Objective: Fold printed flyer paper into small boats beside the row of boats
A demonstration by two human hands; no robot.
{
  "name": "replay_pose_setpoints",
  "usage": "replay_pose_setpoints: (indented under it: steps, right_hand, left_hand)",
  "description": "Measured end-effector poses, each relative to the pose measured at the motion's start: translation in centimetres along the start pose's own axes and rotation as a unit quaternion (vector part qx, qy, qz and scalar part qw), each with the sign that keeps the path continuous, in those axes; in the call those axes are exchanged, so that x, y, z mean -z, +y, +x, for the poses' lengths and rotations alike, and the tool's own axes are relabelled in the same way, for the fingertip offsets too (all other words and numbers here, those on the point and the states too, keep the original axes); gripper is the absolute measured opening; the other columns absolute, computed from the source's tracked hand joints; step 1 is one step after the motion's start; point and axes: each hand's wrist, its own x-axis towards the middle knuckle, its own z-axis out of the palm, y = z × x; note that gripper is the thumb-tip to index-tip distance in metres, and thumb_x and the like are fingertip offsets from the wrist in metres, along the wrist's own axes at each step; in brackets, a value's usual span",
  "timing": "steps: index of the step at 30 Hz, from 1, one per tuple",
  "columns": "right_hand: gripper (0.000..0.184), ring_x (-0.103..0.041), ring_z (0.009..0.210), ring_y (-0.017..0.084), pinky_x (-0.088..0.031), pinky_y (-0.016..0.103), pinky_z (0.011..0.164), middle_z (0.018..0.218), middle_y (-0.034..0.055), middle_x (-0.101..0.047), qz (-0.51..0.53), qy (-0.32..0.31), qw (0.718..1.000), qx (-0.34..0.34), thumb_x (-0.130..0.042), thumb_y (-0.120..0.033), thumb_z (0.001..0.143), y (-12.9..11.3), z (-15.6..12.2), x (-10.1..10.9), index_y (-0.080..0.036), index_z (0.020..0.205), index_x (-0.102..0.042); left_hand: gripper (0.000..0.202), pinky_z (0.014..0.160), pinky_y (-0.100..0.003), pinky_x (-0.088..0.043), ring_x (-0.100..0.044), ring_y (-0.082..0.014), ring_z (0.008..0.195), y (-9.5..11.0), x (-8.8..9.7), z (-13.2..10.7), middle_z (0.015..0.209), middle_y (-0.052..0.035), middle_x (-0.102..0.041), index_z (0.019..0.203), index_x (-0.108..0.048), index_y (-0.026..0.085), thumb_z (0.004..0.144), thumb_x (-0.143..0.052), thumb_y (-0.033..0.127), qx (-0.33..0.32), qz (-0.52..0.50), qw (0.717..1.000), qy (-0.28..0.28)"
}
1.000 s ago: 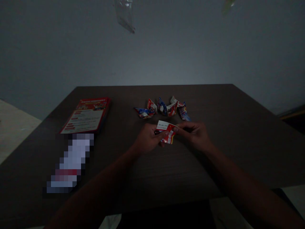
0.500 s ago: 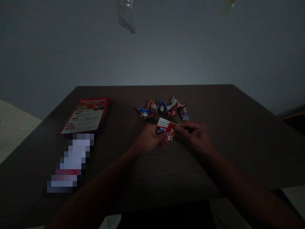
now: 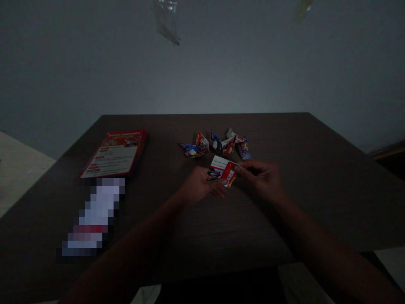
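Note:
A small piece of folded printed paper (image 3: 223, 166), white and red with a picture on it, is held between both hands above the table. My left hand (image 3: 200, 183) grips its left and lower side, thumb lying on top. My right hand (image 3: 261, 175) pinches its right edge between thumb and fingers. Just beyond the hands stand several folded paper shapes in red, blue and white, among them a blue one (image 3: 193, 150) at the left, a red one (image 3: 229, 145) in the middle and a blue one (image 3: 243, 150) at the right.
On the left of the dark wooden table (image 3: 316, 177) lies a stack of printed sheets (image 3: 114, 154) with red edges. A blurred-out pale strip (image 3: 95, 215) is nearer to me. A grey wall (image 3: 253, 63) rises behind the table; a clear plastic bag (image 3: 167, 21) hangs there.
The folded paper has turned slightly between my hands and shows more of its red printed face. My left thumb has shifted a little to the right along its lower edge.

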Motion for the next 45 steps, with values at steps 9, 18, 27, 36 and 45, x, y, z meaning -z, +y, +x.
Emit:
replay_pose_setpoints:
  steps: [9,18,27,36,45]
  right_hand:
    - [0.011,-0.063,0.062,0.015,-0.049,0.028,0.059,0.070,0.0021,-0.072,0.025,0.019,0.999,-0.018,-0.073,-0.030,0.071,0.5,0.0,0.3,-0.020,0.075,-0.074]
    - [0.010,-0.063,0.060,0.014,-0.050,0.027,0.056,0.069,0.0019,-0.072,0.059,0.025,0.997,-0.048,-0.074,-0.030,0.070,0.2,0.2,0.3,-0.021,0.073,-0.074]
    - [0.013,-0.065,0.064,0.016,-0.051,0.029,0.061,0.073,0.0031,-0.073,0.069,0.006,0.996,-0.060,-0.073,-0.032,0.072,0.1,0.1,0.0,-0.020,0.076,-0.075]
    - [0.017,-0.063,0.062,0.016,-0.049,0.028,0.058,0.073,0.0036,-0.073,0.055,-0.022,0.997,-0.058,-0.072,-0.034,0.073,0.0,-0.3,-1.3,-0.018,0.078,-0.075]
    - [0.020,-0.064,0.065,0.017,-0.050,0.030,0.061,0.076,0.0049,-0.073,0.074,0.000,0.994,-0.081,-0.073,-0.036,0.071,0.3,-0.3,-1.4,-0.017,0.079,-0.075]
  left_hand:
    - [0.035,0.060,-0.029,-0.055,-0.069,-0.0175,0.061,-0.1,0.4,0.1,0.073,-0.0106,-0.072,0.084,-0.062,0.009,0.081,-0.062,0.044,-0.024,0.000,1.000,0.001]
    - [0.040,0.056,-0.024,-0.053,-0.067,-0.0143,0.062,0.3,0.9,-0.2,0.077,-0.0095,-0.072,0.088,-0.066,0.010,0.088,-0.050,0.046,-0.083,0.124,0.988,0.031]
    - [0.033,0.064,-0.025,-0.052,-0.066,-0.0141,0.069,0.8,0.8,-0.4,0.082,-0.0062,-0.072,0.092,-0.068,0.012,0.085,-0.056,0.042,-0.104,0.145,0.981,0.074]
    - [0.029,0.070,-0.028,-0.053,-0.067,-0.0180,0.075,0.7,-0.6,0.0,0.085,-0.0049,-0.073,0.084,-0.070,0.012,0.066,-0.077,0.034,-0.068,0.047,0.988,0.127]
    - [0.031,0.072,-0.029,-0.052,-0.066,-0.0166,0.077,0.4,-0.3,0.1,0.088,-0.0057,-0.072,0.089,-0.068,0.011,0.069,-0.075,0.033,-0.067,0.019,0.991,0.114]
